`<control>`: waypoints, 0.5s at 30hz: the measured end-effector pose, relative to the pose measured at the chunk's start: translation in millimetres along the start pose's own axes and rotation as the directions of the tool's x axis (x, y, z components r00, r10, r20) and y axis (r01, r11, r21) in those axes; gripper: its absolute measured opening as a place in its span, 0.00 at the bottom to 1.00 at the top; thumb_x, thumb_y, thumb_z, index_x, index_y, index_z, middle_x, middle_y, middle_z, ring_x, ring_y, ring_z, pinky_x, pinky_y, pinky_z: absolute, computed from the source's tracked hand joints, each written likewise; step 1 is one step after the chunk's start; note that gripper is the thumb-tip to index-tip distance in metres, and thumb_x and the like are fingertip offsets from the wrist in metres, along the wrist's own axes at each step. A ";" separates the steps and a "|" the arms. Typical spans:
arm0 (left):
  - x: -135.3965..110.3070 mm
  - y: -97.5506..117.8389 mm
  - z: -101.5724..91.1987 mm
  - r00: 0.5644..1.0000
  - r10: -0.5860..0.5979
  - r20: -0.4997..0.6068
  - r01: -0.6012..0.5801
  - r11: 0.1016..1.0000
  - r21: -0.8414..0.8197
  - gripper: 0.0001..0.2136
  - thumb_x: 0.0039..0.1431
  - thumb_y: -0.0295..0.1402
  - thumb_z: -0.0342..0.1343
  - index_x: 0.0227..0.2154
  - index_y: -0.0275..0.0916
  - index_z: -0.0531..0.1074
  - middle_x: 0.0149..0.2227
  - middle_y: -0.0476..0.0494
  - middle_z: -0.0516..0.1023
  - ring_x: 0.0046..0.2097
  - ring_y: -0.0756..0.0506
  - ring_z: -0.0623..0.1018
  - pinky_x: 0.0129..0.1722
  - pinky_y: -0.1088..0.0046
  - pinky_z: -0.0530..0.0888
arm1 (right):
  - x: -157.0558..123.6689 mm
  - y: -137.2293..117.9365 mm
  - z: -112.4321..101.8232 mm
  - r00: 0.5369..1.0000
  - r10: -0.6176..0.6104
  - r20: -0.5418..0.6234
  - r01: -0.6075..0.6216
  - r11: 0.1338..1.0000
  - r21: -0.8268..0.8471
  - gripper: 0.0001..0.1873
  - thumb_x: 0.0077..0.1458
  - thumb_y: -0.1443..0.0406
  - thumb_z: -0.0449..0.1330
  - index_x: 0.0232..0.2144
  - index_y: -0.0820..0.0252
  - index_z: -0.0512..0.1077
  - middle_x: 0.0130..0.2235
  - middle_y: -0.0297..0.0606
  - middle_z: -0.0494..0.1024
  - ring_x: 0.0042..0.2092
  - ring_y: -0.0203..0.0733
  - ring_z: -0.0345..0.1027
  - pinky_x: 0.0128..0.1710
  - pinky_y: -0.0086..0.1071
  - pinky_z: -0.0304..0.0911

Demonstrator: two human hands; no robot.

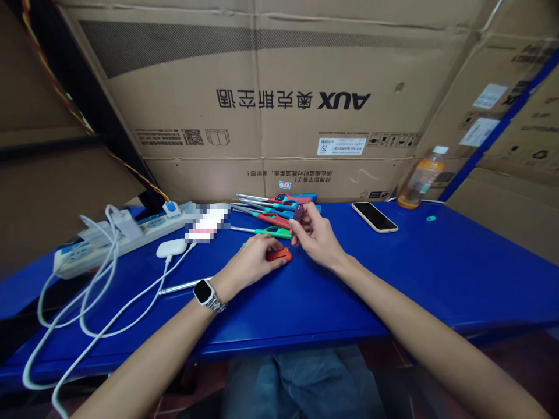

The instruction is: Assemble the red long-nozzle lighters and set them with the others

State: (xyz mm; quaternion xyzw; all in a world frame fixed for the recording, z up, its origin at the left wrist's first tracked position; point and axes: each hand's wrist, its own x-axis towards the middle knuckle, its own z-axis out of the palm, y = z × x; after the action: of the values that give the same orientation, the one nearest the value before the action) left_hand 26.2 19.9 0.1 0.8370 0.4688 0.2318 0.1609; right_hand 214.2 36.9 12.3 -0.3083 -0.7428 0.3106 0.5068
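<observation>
My left hand (251,261), with a watch (203,293) on its wrist, is closed around a long-neck lighter with an orange-red handle (279,255). The lighter's silver tube (186,286) sticks out to the left beyond the wrist. My right hand (318,234) pinches a small dark purple piece (299,213) between thumb and fingers, just above and right of that handle; its exact kind is unclear. Behind both hands lies a group of similar long-neck lighters, among them a red one (273,219), a green one (276,231) and a red one at the back (292,198).
A phone (375,217) and a bottle of orange drink (421,179) are on the blue table (437,273) to the right, near a small green piece (431,219). White cables, a charger case (171,248) and a power strip (152,224) occupy the left. Cardboard (283,52) stands behind.
</observation>
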 end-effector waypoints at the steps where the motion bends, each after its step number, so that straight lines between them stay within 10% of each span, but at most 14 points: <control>1: 0.0 0.3 -0.1 1.000 0.000 0.000 0.000 1.000 0.003 0.12 0.58 0.42 0.60 0.39 0.40 0.78 0.40 0.41 0.79 0.43 0.40 0.77 0.41 0.65 0.72 | -0.1 0.1 0.4 1.000 0.000 0.007 0.000 1.000 -0.007 0.09 0.64 0.58 0.55 0.36 0.55 0.59 0.28 0.29 0.70 0.24 0.34 0.70 0.24 0.30 0.67; 15: 1.9 -3.5 1.9 0.999 -0.015 -0.029 0.014 1.000 -0.023 0.12 0.56 0.42 0.61 0.38 0.40 0.78 0.40 0.41 0.80 0.42 0.40 0.78 0.41 0.65 0.73 | 5.8 2.3 3.1 0.997 0.007 0.083 -0.002 0.998 -0.068 0.08 0.63 0.60 0.55 0.37 0.55 0.59 0.28 0.30 0.70 0.27 0.35 0.69 0.25 0.28 0.65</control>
State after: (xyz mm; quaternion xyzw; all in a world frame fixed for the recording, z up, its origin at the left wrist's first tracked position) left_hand 25.6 23.2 -2.8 0.8283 0.4745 0.2480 0.1653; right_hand 209.9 42.3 12.8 -0.3137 -0.7727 0.2989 0.4639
